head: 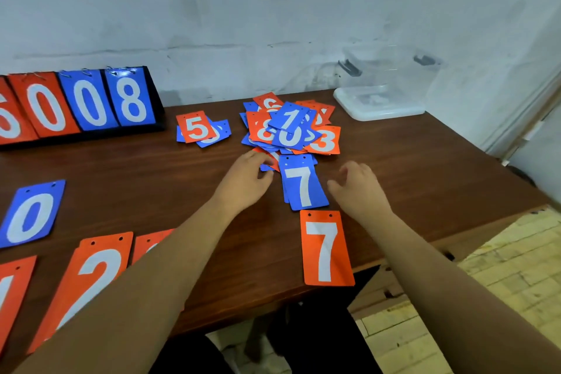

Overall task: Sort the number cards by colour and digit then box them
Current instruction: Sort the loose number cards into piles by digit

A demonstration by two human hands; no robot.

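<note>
A mixed heap of red and blue number cards (290,126) lies at the middle back of the wooden table (425,173). A blue 7 card (303,184) rests just in front of the heap on other blue cards, and a red 7 card (326,249) lies nearer the front edge. My left hand (247,179) reaches to the heap's near edge, fingertips touching a card there. To the right of the blue 7, my right hand (358,188) hovers with fingers apart and nothing in it. The clear plastic box (382,85) stands at the back right.
A flip scoreboard (79,103) showing 6 0 0 8 stands at the back left. A red 5 on blue cards (198,129) lies beside it. A blue 0 (30,215) and a red 2 (91,279) lie at the front left. The table's right edge drops to a tiled floor.
</note>
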